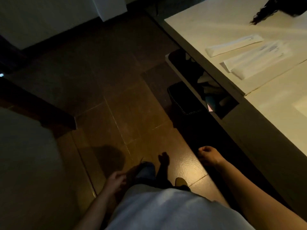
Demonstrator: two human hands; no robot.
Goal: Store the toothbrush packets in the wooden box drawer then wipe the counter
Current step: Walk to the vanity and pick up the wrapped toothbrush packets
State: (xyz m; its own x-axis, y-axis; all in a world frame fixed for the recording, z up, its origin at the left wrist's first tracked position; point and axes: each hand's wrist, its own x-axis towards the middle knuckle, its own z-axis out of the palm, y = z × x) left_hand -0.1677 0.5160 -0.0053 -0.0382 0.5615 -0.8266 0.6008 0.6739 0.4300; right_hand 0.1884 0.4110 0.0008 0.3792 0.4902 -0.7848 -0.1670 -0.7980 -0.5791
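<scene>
White toothbrush packets lie on the pale counter (207, 25) at the upper right: one packet (234, 45) further back, and two overlapping packets (257, 59) nearer me. Below the counter's edge an open drawer (204, 83) shows dark, unclear contents. My right hand (207, 155) hangs over the floor in a loose fist, well short of the counter, with nothing visible in it. Low by my hip, my left hand (114, 180) pinches a dark cloth-like thing (134, 169) that is too dim to identify.
A black woven bin (181, 98) stands on the brown tiled floor (116, 113) beside the drawer. A dark lock of hair (274, 12) hangs into view over the counter's far end. A pale surface (25, 163) fills the left side. A white wall corner (109, 7) is at the top.
</scene>
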